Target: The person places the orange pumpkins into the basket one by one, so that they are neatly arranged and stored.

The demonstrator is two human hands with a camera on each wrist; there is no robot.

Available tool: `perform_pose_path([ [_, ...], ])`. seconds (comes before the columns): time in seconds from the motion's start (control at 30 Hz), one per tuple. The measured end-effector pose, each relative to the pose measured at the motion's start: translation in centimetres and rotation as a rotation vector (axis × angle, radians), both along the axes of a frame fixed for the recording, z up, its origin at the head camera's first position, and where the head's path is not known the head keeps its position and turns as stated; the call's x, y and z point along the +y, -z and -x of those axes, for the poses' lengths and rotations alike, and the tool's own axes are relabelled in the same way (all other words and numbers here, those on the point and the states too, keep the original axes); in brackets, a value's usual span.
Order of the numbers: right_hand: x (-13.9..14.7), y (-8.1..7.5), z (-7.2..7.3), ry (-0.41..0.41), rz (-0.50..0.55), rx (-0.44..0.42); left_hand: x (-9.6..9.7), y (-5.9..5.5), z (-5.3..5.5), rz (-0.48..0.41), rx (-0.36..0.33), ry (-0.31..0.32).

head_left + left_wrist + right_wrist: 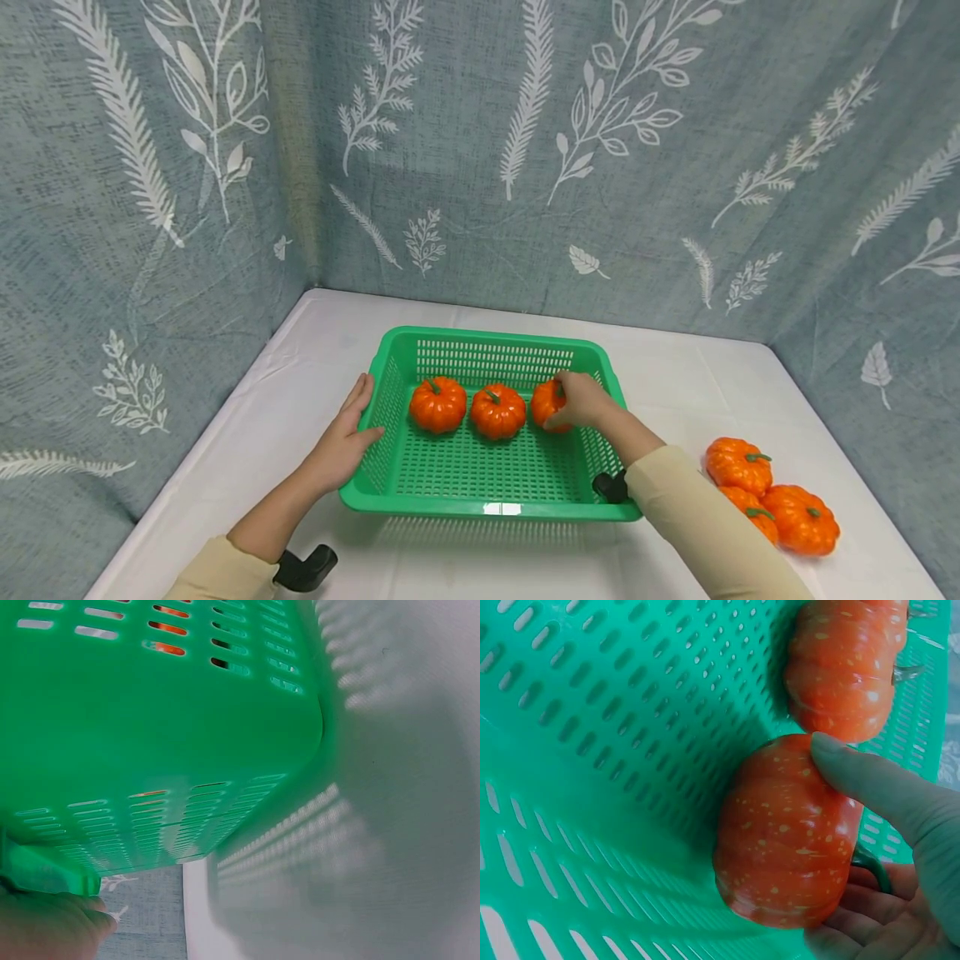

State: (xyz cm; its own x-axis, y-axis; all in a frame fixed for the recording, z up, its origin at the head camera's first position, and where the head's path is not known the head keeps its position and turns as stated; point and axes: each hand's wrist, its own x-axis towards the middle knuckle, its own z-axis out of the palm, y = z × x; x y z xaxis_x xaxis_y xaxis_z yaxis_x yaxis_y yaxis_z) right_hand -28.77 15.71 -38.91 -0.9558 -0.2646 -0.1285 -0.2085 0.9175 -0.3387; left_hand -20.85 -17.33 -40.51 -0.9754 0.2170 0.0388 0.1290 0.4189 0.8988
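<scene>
From afar I see the right hand (588,402) hold one pumpkin (784,840) between thumb and fingers, the next pumpkin (498,413) just to its left, while the left hand (343,442) rests, fingers straight, against the basket (487,335).

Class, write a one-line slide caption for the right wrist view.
The right hand grips an orange pumpkin inside a green basket, with more pumpkins in line beyond it.

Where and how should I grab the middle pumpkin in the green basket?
Grip the middle pumpkin by its round body, probably from above: its stem is on top, and the left pumpkin and right pumpkin flank it closely, so thumb near side, fingers far side.
</scene>
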Motion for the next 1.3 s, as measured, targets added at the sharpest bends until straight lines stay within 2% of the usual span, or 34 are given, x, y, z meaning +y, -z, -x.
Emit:
perform_pose_path([
  [1.03, 0.3, 0.0, 0.0, -0.017, 0.024, -0.025, -0.1, 0.1, 0.0, 0.002, 0.002, 0.001],
  [1.17, 0.2, -0.5, -0.1, -0.032, 0.043, -0.004, -0.2, 0.1, 0.0, 0.002, 0.003, 0.002],
  [1.3, 0.5, -2.3, -0.3, -0.019, 0.09, -0.021, -0.2, 0.1, 0.0, 0.003, 0.004, 0.002],
])
